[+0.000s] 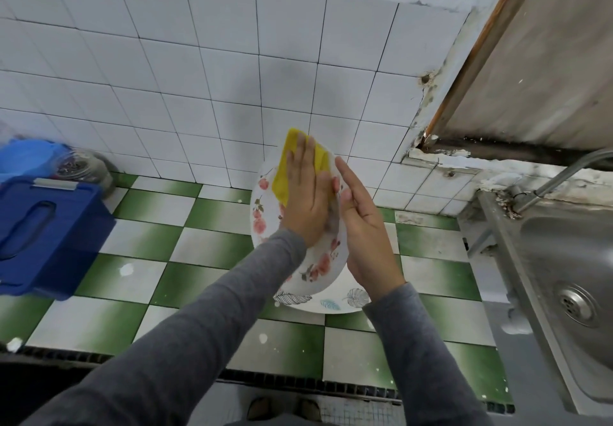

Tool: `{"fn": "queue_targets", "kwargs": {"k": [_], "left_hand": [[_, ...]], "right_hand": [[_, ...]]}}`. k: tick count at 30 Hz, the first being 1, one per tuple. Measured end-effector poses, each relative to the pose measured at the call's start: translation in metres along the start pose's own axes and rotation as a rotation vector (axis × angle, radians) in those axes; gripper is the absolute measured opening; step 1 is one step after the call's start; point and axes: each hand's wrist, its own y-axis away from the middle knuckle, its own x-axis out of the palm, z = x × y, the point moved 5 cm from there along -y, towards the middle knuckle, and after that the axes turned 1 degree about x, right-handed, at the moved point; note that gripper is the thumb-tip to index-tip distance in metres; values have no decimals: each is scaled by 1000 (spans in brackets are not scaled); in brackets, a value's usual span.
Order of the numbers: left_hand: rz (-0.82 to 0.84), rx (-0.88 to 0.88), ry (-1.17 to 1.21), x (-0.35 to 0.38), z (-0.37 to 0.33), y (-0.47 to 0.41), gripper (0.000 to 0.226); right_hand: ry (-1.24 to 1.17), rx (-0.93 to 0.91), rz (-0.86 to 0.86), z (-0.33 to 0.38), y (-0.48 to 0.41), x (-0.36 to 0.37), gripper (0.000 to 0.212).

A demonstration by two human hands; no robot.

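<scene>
We see little of the leaf-patterned plate (331, 304) under the floral plate (265, 236); the blue crate (43, 226) and sink (564, 243) run off the side edges.

Under the left hand (306, 193), a yellow cloth (285, 173) is looking soft and matt against a plate (265, 223) gleaming like glazed ceramic. Left of that hand, a blue crate (49, 226) is showing smooth plastic. Right of the right hand (365, 236), a sink (564, 243) is shining as brushed steel.

blue box (49, 226) left on checkered counter (149, 206) | jar (83, 168) behind it | steel sink (564, 253) right | tap (570, 170) above sink
</scene>
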Motion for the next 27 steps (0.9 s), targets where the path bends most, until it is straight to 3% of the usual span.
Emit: {"fn": "queue_targets", "kwargs": {"k": [4, 9, 15, 19, 23, 27], "left_hand": [[111, 128, -51, 9, 13, 25, 57], [73, -292, -113, -6, 69, 20, 66], [217, 72, -98, 22, 3, 34, 64], [123, 62, -157, 3, 6, -7, 64], [53, -94, -148, -14, 22, -26, 62], [134, 123, -119, 7, -11, 4, 61]], "right_hand": [[-110, 19, -89, 4, -3, -4, 35], [-358, -20, -145, 25, 1, -14, 35], [-437, 20, -178, 20, -10, -13, 34], [-449, 77, -106, 14, 1, -3, 34], [-406, 67, -60, 14, 8, 5, 33], [-372, 61, -62, 10, -3, 2, 37]]}}
